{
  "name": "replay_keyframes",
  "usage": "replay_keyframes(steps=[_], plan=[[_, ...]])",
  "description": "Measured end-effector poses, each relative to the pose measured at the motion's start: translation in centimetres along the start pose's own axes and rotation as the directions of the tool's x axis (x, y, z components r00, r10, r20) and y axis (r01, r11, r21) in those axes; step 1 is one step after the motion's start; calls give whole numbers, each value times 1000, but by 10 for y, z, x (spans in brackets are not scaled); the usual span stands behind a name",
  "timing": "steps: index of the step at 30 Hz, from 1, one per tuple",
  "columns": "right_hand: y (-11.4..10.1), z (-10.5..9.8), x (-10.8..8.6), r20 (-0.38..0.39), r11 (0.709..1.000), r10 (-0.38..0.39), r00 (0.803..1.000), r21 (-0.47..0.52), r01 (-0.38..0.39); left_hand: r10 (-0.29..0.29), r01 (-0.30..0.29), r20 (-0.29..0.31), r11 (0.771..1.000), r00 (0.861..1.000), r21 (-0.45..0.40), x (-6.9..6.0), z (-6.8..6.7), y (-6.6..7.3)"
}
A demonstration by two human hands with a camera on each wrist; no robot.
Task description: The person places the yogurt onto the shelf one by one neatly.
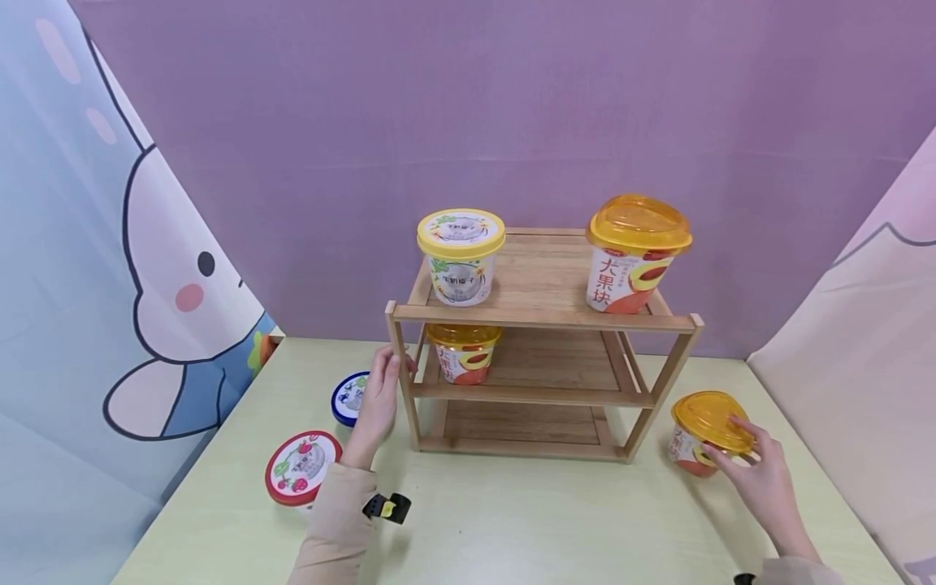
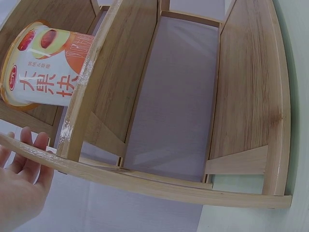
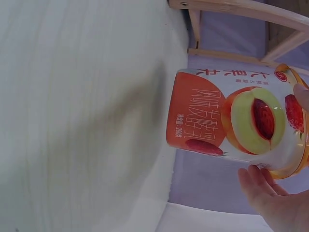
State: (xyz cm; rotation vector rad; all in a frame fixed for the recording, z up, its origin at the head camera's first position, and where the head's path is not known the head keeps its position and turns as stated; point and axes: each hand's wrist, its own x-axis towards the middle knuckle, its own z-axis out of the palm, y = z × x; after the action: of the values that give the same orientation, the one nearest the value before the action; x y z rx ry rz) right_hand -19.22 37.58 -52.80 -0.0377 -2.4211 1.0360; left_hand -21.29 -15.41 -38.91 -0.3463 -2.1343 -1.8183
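A wooden three-tier shelf [image 1: 526,396] stands on the table. My left hand [image 1: 380,398] is at its left upright, fingers round the wooden side rail [image 2: 120,180] in the left wrist view. My right hand [image 1: 764,479] holds an orange-lidded peach cup [image 1: 705,431] by its lid, right of the shelf; the right wrist view shows the cup [image 3: 236,116] with fingers [image 3: 260,181] against its rim. On the top tier are a yellow-lidded cup [image 1: 462,268] at left and another orange-lidded cup [image 1: 630,268] at right. A third orange-lidded cup [image 1: 464,357] sits on the middle tier's left.
Left of the shelf, a red-lidded cup [image 1: 301,470] and a blue-lidded cup [image 1: 347,400] stand on the pale table [image 1: 548,520], partly behind my left arm. A purple curtain [image 1: 512,106] hangs behind the shelf, with printed cloths at both sides.
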Motion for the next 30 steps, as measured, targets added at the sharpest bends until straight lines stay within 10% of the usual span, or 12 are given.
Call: replay_keyframes(steps=[8,18,30], plan=[[-6,-8,-4,2,999,18,1000,34,-18,-12,12,-5,1000,1000,-1,-1,-1,1],[-107,-42,-20,11,997,-25,1000,76,24,-3,3,9,1000,1000,-6,0,-1,-1],[-142,-60,-31,-51,997,-5,999,78,8,-6,6,5,1000,1000,-2,1,-1,0]])
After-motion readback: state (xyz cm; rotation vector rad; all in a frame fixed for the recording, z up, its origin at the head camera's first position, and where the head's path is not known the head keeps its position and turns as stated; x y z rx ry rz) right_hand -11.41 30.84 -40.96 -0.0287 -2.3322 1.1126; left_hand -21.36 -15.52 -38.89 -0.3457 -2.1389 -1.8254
